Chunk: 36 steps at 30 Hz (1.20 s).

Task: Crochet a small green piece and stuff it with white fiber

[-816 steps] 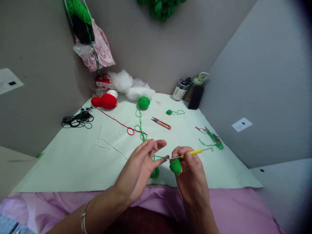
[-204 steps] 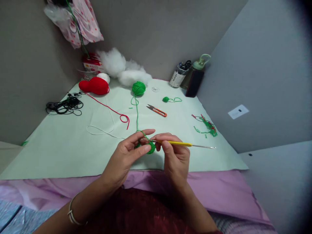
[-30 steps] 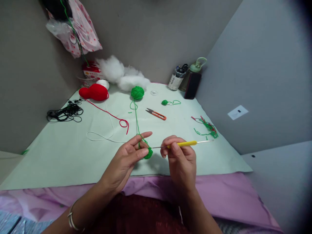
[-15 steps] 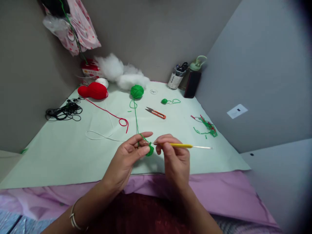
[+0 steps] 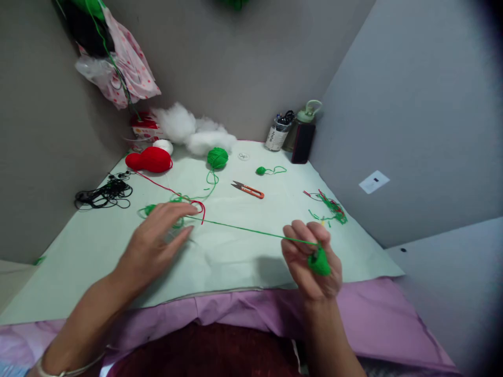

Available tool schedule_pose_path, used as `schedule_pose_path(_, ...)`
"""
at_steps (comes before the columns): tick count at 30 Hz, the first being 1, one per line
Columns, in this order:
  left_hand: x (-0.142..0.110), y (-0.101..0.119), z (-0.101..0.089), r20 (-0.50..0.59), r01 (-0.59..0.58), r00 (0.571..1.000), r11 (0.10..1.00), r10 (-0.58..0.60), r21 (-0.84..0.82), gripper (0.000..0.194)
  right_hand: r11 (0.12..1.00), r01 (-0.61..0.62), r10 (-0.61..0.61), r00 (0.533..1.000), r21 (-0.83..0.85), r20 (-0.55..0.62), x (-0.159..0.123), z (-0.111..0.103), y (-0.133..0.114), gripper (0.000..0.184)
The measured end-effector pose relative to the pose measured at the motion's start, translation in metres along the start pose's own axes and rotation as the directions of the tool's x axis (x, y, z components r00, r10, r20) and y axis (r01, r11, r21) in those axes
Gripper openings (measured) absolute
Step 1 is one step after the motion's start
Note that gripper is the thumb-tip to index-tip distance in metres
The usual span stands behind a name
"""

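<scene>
1. At the near right of the mat (image 5: pixel 236 262), the right hand (image 5: pixel 310 281) is curling closed around the green crocheted piece (image 5: pixel 320 263), which is now sitting farther from the left hand (image 5: pixel 147 248).
2. Left hand: having released the piece, it is spreading its thumb away from its fingers; whether any finger is gripping yarn, one cannot tell.
3. Green strand (image 5: pixel 251 230): where it was running short between close hands, it is now stretching taut across the gap.
4. Yellow-handled hook (image 5: pixel 323 223): mostly hiding behind the right hand, no longer pointing at the stitches.
5. Loose green yarn (image 5: pixel 178 198): newly lying in coils beside the left hand, crossing the red yarn (image 5: pixel 157 184).
6. Bearing on the work, as judged: stitching is apparently pausing while yarn is being drawn out.
</scene>
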<state>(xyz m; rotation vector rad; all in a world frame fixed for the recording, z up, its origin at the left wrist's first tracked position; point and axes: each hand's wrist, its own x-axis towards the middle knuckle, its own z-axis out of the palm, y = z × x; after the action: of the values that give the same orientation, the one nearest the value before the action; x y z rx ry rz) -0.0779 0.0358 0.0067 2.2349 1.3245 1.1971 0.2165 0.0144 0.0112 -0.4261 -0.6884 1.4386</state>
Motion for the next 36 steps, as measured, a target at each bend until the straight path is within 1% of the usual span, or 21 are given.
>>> schedule_pose_path(2, 0.005, -0.017, -0.020, -0.047, 0.027, 0.999, 0.988, -0.020, 0.152, 0.024, 0.990, 0.060, -0.055, 0.998, 0.130, -0.041, -0.001, -0.003, -0.013, 0.028)
schedule_pose_path(6, 0.009, -0.057, -0.062, -0.119, 0.197, 0.979, 0.906, -0.163, 0.374, 0.038, 0.922, 0.183, -0.162, 0.983, 0.342, -0.091, -0.001, -0.010, -0.037, 0.036)
schedule_pose_path(8, 0.009, -0.075, -0.077, -0.104, 0.277, 0.961, 0.852, -0.258, 0.445, 0.049, 0.930, 0.224, -0.196, 0.973, 0.293, -0.122, 0.001, -0.013, -0.042, 0.033)
schedule_pose_path(10, 0.007, -0.084, -0.084, 0.014, 0.322, 0.930, 0.832, -0.367, 0.451, 0.055, 0.974, 0.183, -0.163, 0.975, 0.131, -0.154, 0.003, -0.014, -0.039, 0.027)
schedule_pose_path(12, 0.007, -0.077, -0.083, 0.107, 0.330, 0.904, 0.836, -0.414, 0.439, 0.059, 0.995, 0.073, -0.083, 0.980, -0.061, -0.181, 0.004, -0.013, -0.028, 0.023)
schedule_pose_path(16, 0.010, -0.022, -0.061, 0.020, 0.246, 0.963, 0.909, -0.268, 0.338, 0.046, 0.966, -0.073, 0.026, 0.982, -0.246, -0.189, 0.005, -0.007, -0.001, 0.026)
schedule_pose_path(18, 0.009, 0.010, -0.041, -0.049, 0.250, 0.968, 0.958, -0.245, 0.142, 0.031, 0.957, -0.106, 0.060, 0.983, -0.269, -0.173, 0.004, -0.002, 0.009, 0.027)
schedule_pose_path(19, 0.007, 0.024, -0.030, -0.018, 0.270, 0.962, 0.962, -0.271, -0.036, 0.027, 0.954, -0.120, 0.077, 0.984, -0.274, -0.161, 0.004, 0.001, 0.012, 0.027)
schedule_pose_path(20, 0.005, 0.037, -0.017, 0.054, 0.318, 0.947, 0.911, -0.316, -0.261, 0.027, 0.951, -0.130, 0.090, 0.985, -0.279, -0.149, 0.004, 0.004, 0.015, 0.027)
schedule_pose_path(22, -0.001, 0.057, 0.009, 0.217, 0.414, 0.905, 0.639, -0.365, -0.648, 0.034, 0.947, -0.122, 0.091, 0.989, -0.299, -0.115, 0.002, 0.009, 0.020, 0.025)
schedule_pose_path(23, -0.002, 0.065, 0.020, 0.285, 0.438, 0.889, 0.489, -0.357, -0.754, 0.029, 0.944, -0.103, 0.077, 0.993, -0.314, -0.093, 0.000, 0.012, 0.022, 0.024)
schedule_pose_path(24, -0.002, 0.072, 0.030, 0.327, 0.442, 0.884, 0.371, -0.334, -0.816, 0.026, 0.940, -0.075, 0.056, 0.996, -0.332, -0.068, -0.002, 0.014, 0.025, 0.023)
schedule_pose_path(26, 0.003, 0.081, 0.045, 0.386, 0.446, 0.876, 0.179, -0.289, -0.877, 0.039, 0.930, 0.002, -0.007, 1.000, -0.369, -0.012, -0.005, 0.019, 0.030, 0.020)
schedule_pose_path(28, 0.013, 0.085, 0.051, 0.315, 0.364, 0.881, 0.080, -0.355, -0.928, 0.039, 0.920, 0.067, -0.054, 0.998, -0.387, 0.045, -0.009, 0.022, 0.034, 0.018)
schedule_pose_path(29, 0.018, 0.085, 0.053, 0.243, 0.311, 0.877, 0.103, -0.415, -0.945, 0.042, 0.917, 0.089, -0.066, 0.995, -0.390, 0.071, -0.011, 0.024, 0.035, 0.017)
schedule_pose_path(30, 0.023, 0.083, 0.054, 0.154, 0.260, 0.880, 0.184, -0.450, -0.948, 0.053, 0.914, 0.103, -0.074, 0.993, -0.392, 0.089, -0.012, 0.025, 0.036, 0.016)
schedule_pose_path(31, 0.025, 0.079, 0.055, 0.058, 0.217, 0.891, 0.310, -0.451, -0.926, 0.063, 0.912, 0.113, -0.080, 0.992, -0.395, 0.098, -0.012, 0.026, 0.036, 0.015)
schedule_pose_path(33, 0.024, 0.071, 0.058, -0.099, 0.120, 0.948, 0.627, -0.303, -0.770, 0.073, 0.905, 0.131, -0.099, 0.990, -0.405, 0.099, -0.013, 0.027, 0.034, 0.015)
schedule_pose_path(34, 0.021, 0.067, 0.060, -0.114, 0.071, 0.975, 0.749, -0.192, -0.659, 0.071, 0.901, 0.141, -0.112, 0.989, -0.410, 0.095, -0.013, 0.027, 0.033, 0.015)
schedule_pose_path(35, 0.017, 0.064, 0.062, -0.097, 0.031, 0.990, 0.822, -0.104, -0.568, 0.063, 0.898, 0.152, -0.125, 0.988, -0.412, 0.092, -0.013, 0.027, 0.031, 0.015)
schedule_pose_path(36, 0.012, 0.062, 0.064, -0.055, 0.022, 0.997, 0.846, -0.061, -0.533, 0.050, 0.896, 0.160, -0.135, 0.987, -0.414, 0.090, -0.013, 0.026, 0.030, 0.015)
